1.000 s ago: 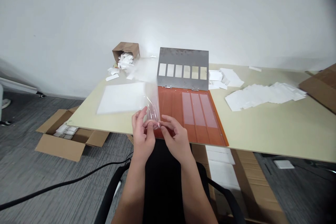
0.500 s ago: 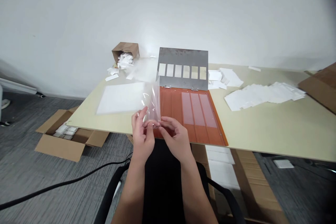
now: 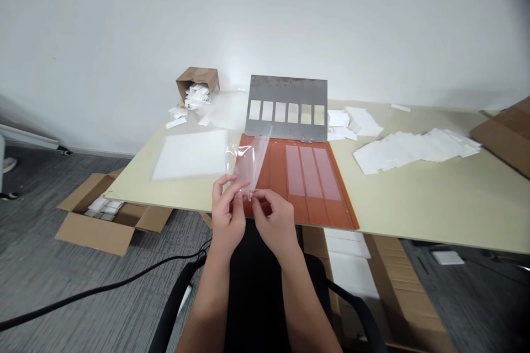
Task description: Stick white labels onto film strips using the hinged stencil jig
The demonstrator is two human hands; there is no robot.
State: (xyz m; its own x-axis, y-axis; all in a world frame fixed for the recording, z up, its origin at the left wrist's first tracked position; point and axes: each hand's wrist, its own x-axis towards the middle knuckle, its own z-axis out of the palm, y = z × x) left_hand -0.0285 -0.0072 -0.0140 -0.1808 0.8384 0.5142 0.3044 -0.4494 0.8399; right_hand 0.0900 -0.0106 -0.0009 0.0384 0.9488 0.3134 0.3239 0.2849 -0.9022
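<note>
A clear plastic film sheet stands up from between my hands, over the left part of an orange board. My left hand pinches its near edge with thumb and fingers. Close beside it, my right hand pinches the same edge between thumb and forefinger. Behind the board a grey hinged panel leans back, with a row of several pale rectangles on it. Three pinkish film strips lie in the board's right channels. A stack of whitish translucent sheets lies to the left.
At the back left is a small cardboard box spilling white slips. White papers fan out on the right, near a larger cardboard box. An open carton and a black cable are on the floor.
The film's upper part has tipped to the right over the orange board. My right fingertips have drawn a little left, closer to my left fingers. Both hands keep hold of the film.
</note>
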